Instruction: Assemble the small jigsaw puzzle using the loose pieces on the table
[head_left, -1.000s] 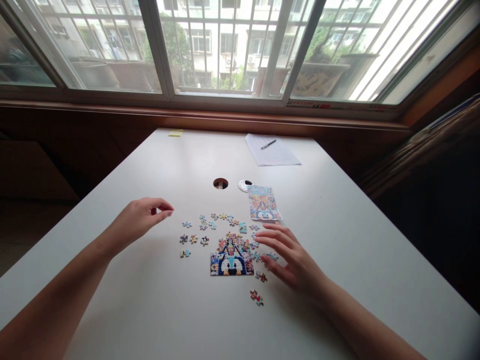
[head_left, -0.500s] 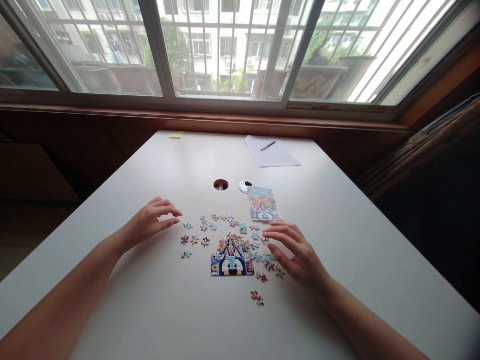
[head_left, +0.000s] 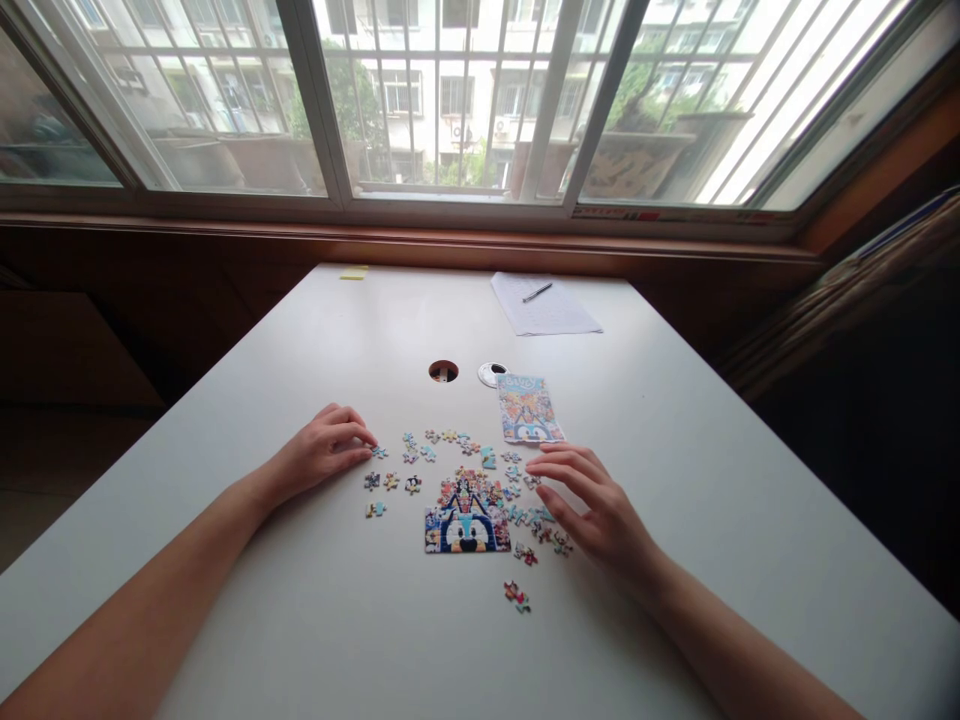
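Left of centre, a pale-blue piece [head_left: 380, 453] is met by the left hand [head_left: 330, 442], whether gripped cannot be told; edges are best pinched, the part-built puzzle [head_left: 468, 530] at lower centre being left unjostled by the right hand [head_left: 589, 502], loosely open right of centre

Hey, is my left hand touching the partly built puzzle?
Apart. The head view shows your left hand well to the left of the partly built puzzle, with loose pieces and white tabletop between them.
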